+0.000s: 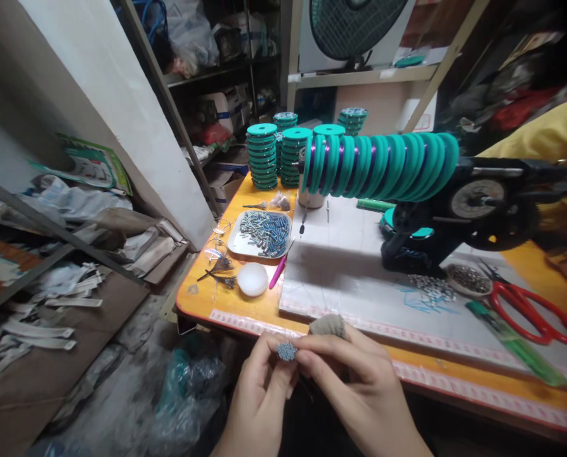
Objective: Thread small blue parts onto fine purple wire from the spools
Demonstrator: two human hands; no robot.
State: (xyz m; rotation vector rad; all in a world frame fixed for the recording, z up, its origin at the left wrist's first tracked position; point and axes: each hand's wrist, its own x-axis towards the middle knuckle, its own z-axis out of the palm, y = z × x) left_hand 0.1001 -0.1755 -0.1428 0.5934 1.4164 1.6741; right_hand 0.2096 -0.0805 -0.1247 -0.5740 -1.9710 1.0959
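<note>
Both hands meet just below the near edge of the orange table (236,308). My left hand (259,397) and my right hand (359,390) pinch together a small bundle of blue-tipped metal pieces (286,351), seen end-on. A tan fabric cover (328,325) sits on one finger of my right hand. On the table ahead lies a metal tray (240,249) holding many more of the same blue and silver pieces.
A black winding machine (455,222) carries a row of teal spools (378,165) on its shaft. Stacks of teal spools (262,155) stand at the back. Red scissors (533,311), a white round lid (252,279), a pink pen (280,268) and a grey mat (350,279) lie on the table. Cluttered shelves stand on the left.
</note>
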